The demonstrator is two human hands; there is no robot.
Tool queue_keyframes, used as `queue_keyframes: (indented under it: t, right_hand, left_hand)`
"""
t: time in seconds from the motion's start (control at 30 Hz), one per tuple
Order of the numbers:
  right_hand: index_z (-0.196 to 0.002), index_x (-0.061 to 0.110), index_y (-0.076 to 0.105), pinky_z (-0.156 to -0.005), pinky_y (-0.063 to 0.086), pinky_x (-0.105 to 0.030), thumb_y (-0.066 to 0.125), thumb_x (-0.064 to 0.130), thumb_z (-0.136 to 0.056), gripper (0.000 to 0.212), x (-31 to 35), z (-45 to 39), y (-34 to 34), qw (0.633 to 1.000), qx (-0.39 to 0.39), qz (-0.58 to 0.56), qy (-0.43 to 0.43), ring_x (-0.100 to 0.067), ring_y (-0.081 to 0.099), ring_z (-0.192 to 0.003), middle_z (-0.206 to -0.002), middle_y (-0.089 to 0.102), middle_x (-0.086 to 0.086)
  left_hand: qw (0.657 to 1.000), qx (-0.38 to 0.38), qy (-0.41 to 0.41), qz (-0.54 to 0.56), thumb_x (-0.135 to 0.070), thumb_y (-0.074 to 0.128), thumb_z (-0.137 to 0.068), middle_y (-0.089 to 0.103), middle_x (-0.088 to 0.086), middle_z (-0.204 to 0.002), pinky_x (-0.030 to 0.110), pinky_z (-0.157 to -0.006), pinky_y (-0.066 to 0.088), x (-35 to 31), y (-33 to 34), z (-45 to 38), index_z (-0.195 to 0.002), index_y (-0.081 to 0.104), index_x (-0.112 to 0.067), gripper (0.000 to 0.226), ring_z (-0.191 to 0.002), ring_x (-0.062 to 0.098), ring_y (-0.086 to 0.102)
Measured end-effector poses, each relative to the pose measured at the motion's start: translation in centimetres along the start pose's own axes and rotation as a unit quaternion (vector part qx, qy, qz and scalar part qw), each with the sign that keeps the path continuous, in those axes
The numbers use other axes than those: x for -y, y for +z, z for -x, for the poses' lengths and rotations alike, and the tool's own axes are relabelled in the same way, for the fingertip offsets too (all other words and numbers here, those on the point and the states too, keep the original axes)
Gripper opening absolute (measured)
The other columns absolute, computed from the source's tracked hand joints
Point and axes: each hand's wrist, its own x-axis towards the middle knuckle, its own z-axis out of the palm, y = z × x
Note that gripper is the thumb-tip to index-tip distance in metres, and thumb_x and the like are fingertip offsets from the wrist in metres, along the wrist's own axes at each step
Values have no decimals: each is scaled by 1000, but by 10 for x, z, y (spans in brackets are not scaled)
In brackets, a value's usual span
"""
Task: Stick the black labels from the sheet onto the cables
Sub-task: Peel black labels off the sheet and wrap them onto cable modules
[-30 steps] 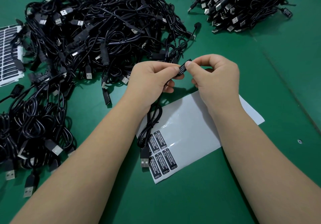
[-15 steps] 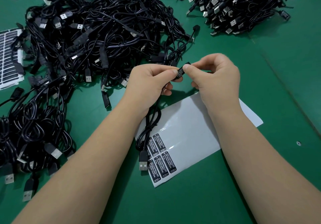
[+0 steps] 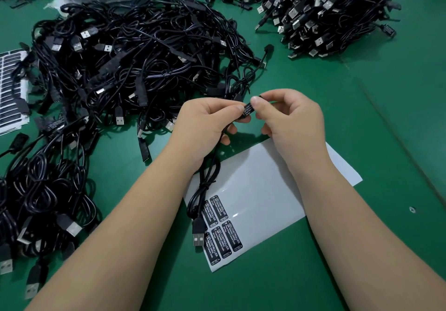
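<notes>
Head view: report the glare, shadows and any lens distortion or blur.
Head view: even overhead light; a bright glare streak on the glossy label sheet; soft shadows under both forearms and the hands, left hand and right hand; wide-angle stretch bows the forearms outward at the frame's bottom; print on the remaining labels stays legible, far cable pile slightly softer.

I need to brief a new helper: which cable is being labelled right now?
Start at the white label sheet on the green table. The cable crossing its left edge rises into the left hand. Unlike the piled cables, it hangs apart, its USB plug beside the remaining labels.
</notes>
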Motion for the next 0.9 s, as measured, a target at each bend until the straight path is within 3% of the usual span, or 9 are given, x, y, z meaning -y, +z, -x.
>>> queue_keyframes:
  t: [0.13, 0.3, 0.37, 0.43, 0.63, 0.9]
  right_hand:
    - [-81, 21, 65, -40, 43, -16, 67, 20, -89, 8, 0, -1, 0, 1000, -5, 0, 15, 0, 52, -43, -61, 67, 9]
    - [-78, 18, 63, -37, 40, -17, 61, 18, -92, 14, 0, -2, 0, 1000, -10, -10, 16, -2, 53, -42, -58, 67, 11]
    - [-80, 18, 63, -37, 41, -18, 60, 17, -93, 14, -1, -3, 0, 1000, -10, -16, 18, -3, 54, -43, -59, 67, 11]
    - [-83, 20, 64, -38, 42, -18, 58, 15, -94, 13, -1, -3, 0, 999, -8, -32, 17, -3, 55, -44, -60, 67, 10]
    - [-89, 22, 69, -51, 46, -18, 65, 13, -89, 10, -3, -3, -1, 998, 35, -47, -9, -6, 55, -49, -62, 65, 8]
    - [-88, 23, 68, -40, 43, -19, 56, 9, -94, 19, -1, -3, 0, 998, -1, -64, 14, -2, 51, -46, -59, 62, 10]
  left_hand:
    - [1000, 14, 14, -10, -11, 66, -87, 74, 1, -75, 17, -45, 43, 2, -1, -1, -77, 77, -24, 20, -54, 5, 55]
    - [992, 14, 81, -92, -14, 76, -81, 55, 0, -60, 16, -41, 38, 6, 5, 1, -91, 71, -37, 25, -44, 1, 43]
    - [991, 10, 90, -95, -16, 75, -82, 60, 5, -60, 18, -41, 39, 7, 6, 2, -89, 72, -41, 26, -46, 3, 44]
    - [992, 9, 90, -92, -18, 73, -84, 68, 12, -72, 20, -42, 42, 6, 6, 2, -87, 72, -44, 26, -52, 6, 47]
    - [990, 30, 99, -93, -20, 69, -88, 70, 7, -76, 20, -43, 42, 7, 6, 3, -88, 72, -42, 22, -55, 7, 48]
    - [991, 18, 94, -92, -14, 70, -85, 72, 0, -71, 19, -44, 41, 8, 6, 2, -89, 72, -36, 23, -51, 2, 49]
